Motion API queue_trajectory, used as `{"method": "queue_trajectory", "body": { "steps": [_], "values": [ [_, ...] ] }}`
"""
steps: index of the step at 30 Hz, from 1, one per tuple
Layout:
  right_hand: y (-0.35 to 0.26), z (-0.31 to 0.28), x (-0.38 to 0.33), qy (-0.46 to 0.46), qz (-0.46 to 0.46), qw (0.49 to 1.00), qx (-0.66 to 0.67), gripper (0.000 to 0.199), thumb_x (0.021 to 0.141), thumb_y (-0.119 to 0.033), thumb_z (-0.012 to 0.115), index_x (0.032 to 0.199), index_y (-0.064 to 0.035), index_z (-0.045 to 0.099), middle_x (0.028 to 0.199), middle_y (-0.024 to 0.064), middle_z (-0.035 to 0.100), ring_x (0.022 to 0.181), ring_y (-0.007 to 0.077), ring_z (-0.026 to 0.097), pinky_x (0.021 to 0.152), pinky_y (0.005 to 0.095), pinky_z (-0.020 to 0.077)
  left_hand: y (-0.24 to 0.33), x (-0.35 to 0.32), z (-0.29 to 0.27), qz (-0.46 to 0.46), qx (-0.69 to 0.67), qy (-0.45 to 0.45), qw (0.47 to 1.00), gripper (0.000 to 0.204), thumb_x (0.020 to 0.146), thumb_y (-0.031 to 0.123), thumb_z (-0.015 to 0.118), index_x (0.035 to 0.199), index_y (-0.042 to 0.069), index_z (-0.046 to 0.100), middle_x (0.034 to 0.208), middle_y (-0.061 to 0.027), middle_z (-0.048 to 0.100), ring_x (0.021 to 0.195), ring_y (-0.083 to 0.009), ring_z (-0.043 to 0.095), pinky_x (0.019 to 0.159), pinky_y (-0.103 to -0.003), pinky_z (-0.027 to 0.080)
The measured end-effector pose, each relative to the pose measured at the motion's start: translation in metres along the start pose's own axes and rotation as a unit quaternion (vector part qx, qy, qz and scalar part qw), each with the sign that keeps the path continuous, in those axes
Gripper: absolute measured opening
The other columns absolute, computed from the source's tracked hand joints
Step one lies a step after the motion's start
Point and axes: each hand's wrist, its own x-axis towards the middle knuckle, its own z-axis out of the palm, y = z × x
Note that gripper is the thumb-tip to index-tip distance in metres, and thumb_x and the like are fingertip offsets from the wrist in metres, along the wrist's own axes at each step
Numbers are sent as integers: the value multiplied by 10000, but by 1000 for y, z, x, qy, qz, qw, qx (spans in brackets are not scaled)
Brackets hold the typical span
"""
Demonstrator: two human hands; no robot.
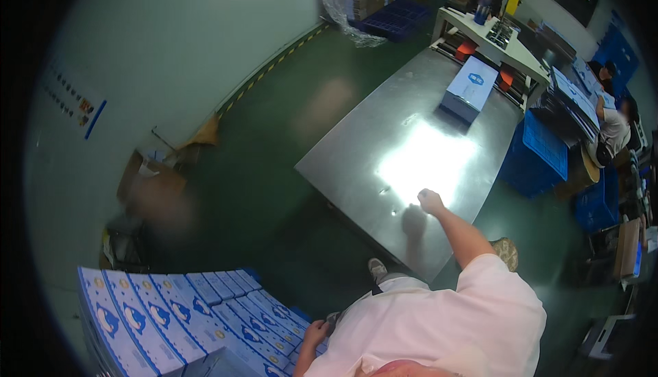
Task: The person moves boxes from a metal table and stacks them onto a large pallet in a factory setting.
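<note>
My right hand [430, 202] is over the metal table [356, 144], its fingers curled into a fist with nothing visible in them. A shadow of the arm falls on the tabletop beside it. Low at my left side, my left hand [316, 332] hangs next to the stacked white-and-blue cartons [199, 308]. Its fingers are too small and partly hidden to tell whether they hold anything. At the table's far end lies one long white-and-blue carton [473, 83], up against a pale machine [500, 38] and apart from both hands.
Blue plastic crates [534, 154] with flat sheets piled by them stand right of the table. Co-workers [613, 127] sit beyond. A blue pallet [394, 19] with wrapped boxes is at the back wall. Opened cardboard [154, 181] lies along the left wall. Another person stands behind the machine.
</note>
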Motion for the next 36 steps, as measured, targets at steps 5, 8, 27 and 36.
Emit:
{"method": "queue_trajectory", "body": {
  "steps": [5, 8, 27, 36],
  "values": [
    [86, -77, 87, 32, 132, 988, -76, 406, 795, -296, 540, 1049, 13, 613, 1066, 233, 636, 1013, 370, 603, 896, 420, 473, -38, 24, 23, -139, -151, 50, 977, 338, 843, 296, 582, 903, -28, 656, 715, -137, 640, 657, -206, 622, 611, -337, 483],
    [98, -120, 136, 7, 169, 978, -124, 480, 796, -290, 531, 1158, 25, 537, 1145, 265, 586, 1068, 394, 569, 927, 434, 462, -7, 14, 7, -123, -97, 44, 987, 310, 845, 266, 593, 883, -36, 653, 683, -109, 628, 603, -174, 596, 567, -324, 468],
    [78, -194, 330, 170, 183, 943, -222, 939, 722, -356, 608, 1483, -66, 142, 1556, 113, 129, 1442, 256, 114, 1129, 553, 131, 7, -1, 4, -216, -19, 9, 976, 519, 885, 387, 561, 1215, -14, 566, 1125, -202, 600, 1059, -333, 547, 909, -384, 428],
    [63, -158, 271, 283, 88, 926, -233, 803, 652, -288, 624, 1352, -11, 345, 1390, 150, 361, 1328, 308, 306, 1047, 599, 236, 157, 74, -20, -154, -43, 58, 985, 400, 884, 304, 596, 1104, -28, 625, 1000, -162, 676, 931, -262, 644, 831, -335, 485]
  ]
}}
